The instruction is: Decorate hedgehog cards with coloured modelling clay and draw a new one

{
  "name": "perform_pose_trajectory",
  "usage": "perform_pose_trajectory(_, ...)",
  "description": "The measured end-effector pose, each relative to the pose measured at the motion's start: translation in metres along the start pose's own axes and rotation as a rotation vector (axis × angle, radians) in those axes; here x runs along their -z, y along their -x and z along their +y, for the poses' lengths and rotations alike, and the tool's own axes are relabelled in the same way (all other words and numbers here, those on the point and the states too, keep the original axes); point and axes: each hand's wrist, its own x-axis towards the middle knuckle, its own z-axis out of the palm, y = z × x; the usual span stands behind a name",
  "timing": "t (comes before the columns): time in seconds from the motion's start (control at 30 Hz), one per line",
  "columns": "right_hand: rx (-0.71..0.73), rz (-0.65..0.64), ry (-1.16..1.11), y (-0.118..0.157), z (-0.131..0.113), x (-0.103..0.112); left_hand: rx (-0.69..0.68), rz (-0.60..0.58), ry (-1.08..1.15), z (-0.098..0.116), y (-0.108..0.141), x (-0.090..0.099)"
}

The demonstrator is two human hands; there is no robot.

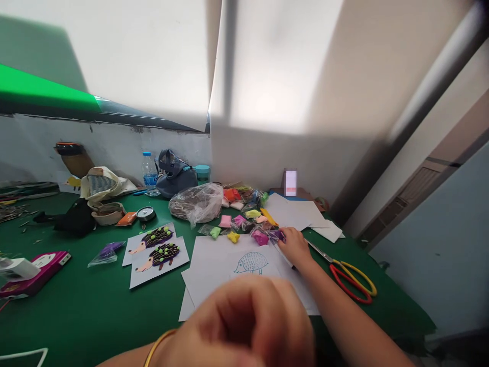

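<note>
Close to the camera, my left hand (260,321), with a gold bangle at its wrist, is curled closed above the front of the white paper; anything inside it is hidden. Farther back, my right hand (295,247) has its fingers closed on a small packet of purple clay (280,235). Beside it lies a packet of magenta clay (261,237). Between my hands, a blue line drawing of a hedgehog (252,262) shows on a white sheet (208,265). Yellow clay (233,237) and green clay (215,232) sit at the sheet's back edge.
Scissors (353,280) with red and yellow handles lie right of my forearm. Two hedgehog cards (141,278) and a purple clay bag (107,251) are on the left. Behind stand a bottle (149,173), a plastic bag (198,204) and a phone (291,182).
</note>
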Motion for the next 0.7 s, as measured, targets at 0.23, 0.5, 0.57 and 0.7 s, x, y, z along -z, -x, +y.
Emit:
perform_pose_trajectory(0.23, -0.019, 0.041, -0.041, -0.002, 0.001, 0.003, 0.052, 0.175, 0.090, -0.020, -0.076, 0.006)
perform_pose_trajectory(0.5, 0.050, 0.021, -0.109, -0.002, 0.001, -0.007, 0.039, 0.186, -0.319, -0.110, -0.071, 0.005)
perform_pose_trajectory(0.57, 0.062, 0.023, -0.129, -0.003, 0.002, -0.010, 0.036, 0.166, -0.356, -0.121, -0.068, 0.005)
perform_pose_trajectory(0.7, 0.079, 0.084, -0.190, -0.004, 0.005, -0.009, 0.012, 0.171, -0.385, -0.128, -0.066, 0.007)
